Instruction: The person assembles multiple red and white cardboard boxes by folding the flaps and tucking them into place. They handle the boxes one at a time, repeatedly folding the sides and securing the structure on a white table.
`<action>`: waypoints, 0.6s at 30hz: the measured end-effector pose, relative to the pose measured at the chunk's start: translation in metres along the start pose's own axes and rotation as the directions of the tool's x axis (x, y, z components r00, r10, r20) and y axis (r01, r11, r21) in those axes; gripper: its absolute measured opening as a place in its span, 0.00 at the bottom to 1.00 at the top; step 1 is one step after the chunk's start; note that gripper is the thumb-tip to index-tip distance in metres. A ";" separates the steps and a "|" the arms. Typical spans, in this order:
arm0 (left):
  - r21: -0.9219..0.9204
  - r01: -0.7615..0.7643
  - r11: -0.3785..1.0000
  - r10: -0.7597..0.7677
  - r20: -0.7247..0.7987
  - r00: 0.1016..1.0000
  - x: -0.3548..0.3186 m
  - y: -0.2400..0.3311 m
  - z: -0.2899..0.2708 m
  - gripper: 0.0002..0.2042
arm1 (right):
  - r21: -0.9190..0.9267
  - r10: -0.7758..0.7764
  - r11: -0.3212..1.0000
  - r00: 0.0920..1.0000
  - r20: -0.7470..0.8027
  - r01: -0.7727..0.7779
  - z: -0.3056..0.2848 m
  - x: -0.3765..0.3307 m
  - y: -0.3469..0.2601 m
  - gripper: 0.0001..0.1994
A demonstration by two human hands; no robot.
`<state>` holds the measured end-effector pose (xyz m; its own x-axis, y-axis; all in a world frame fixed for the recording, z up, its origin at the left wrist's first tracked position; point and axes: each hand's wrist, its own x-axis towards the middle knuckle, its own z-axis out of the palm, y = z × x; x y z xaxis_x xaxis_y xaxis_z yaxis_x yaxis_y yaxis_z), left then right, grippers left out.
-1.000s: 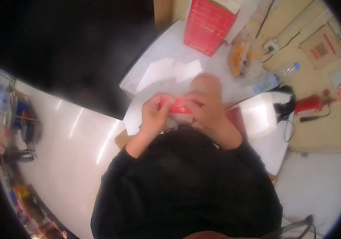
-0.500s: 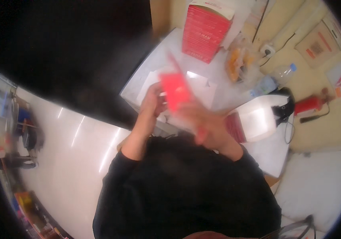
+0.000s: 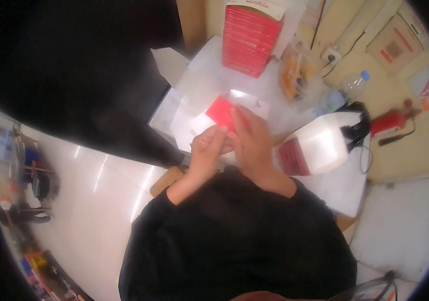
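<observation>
A small flat red packet (image 3: 219, 111) is held up before me between both hands. My left hand (image 3: 207, 148) is closed at its lower left edge, thumb on top. My right hand (image 3: 252, 143) is closed on the right side, fingers pointing up along the packet. The two thumbs lie close together, and part of the packet is hidden behind the fingers. Beneath the hands an open white carton (image 3: 182, 118) with raised flaps rests on the white table (image 3: 209, 62); the hands hide much of it.
At the back stands a tall box of stacked red packets (image 3: 249, 40). To its right are a clear plastic bag with orange contents (image 3: 295, 75) and a water bottle (image 3: 342, 95). A white container (image 3: 322, 145) with red packets sits near my right forearm, beside a black device (image 3: 357, 128).
The red packet, blurred and with a raised flap before, is now steadier and lower between my hands. My left hand has come down and right to it. A white carton flap now shows at left.
</observation>
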<state>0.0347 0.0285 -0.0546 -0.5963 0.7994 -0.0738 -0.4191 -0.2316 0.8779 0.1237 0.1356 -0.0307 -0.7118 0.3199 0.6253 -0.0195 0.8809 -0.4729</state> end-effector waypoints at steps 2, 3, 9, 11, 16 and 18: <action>-0.021 0.033 0.999 -0.033 0.006 0.999 -0.003 -0.009 -0.008 0.15 | 0.015 0.049 0.999 0.997 0.058 -0.050 0.002 -0.003 -0.008 0.24; 0.053 0.016 0.998 -0.016 -0.004 1.000 -0.006 -0.011 -0.012 0.15 | 0.096 0.031 0.995 0.999 0.041 -0.035 0.007 -0.006 -0.002 0.24; 0.333 0.164 0.929 -0.191 0.051 0.980 -0.031 0.013 -0.042 0.15 | 0.634 0.530 0.603 0.837 0.135 -0.484 0.007 -0.006 0.009 0.21; 0.499 0.067 0.864 -0.167 0.159 0.973 -0.040 0.013 -0.047 0.14 | 0.413 0.503 0.758 0.856 0.122 -0.505 0.005 -0.006 0.028 0.20; 0.598 0.191 0.778 -0.383 0.212 0.899 -0.046 0.015 -0.054 0.13 | 0.261 0.325 0.882 0.907 0.266 -0.392 -0.004 -0.015 0.019 0.08; 0.581 0.159 0.798 -0.336 0.211 0.918 -0.046 0.009 -0.054 0.13 | 0.156 0.226 0.945 0.919 0.323 -0.287 -0.006 -0.017 0.011 0.07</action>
<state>0.0213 -0.0402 -0.0690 -0.2619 0.9286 -0.2629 -0.0314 0.2641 0.9640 0.1399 0.1414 -0.0428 -0.8853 0.3804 0.2673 0.0763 0.6860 -0.7236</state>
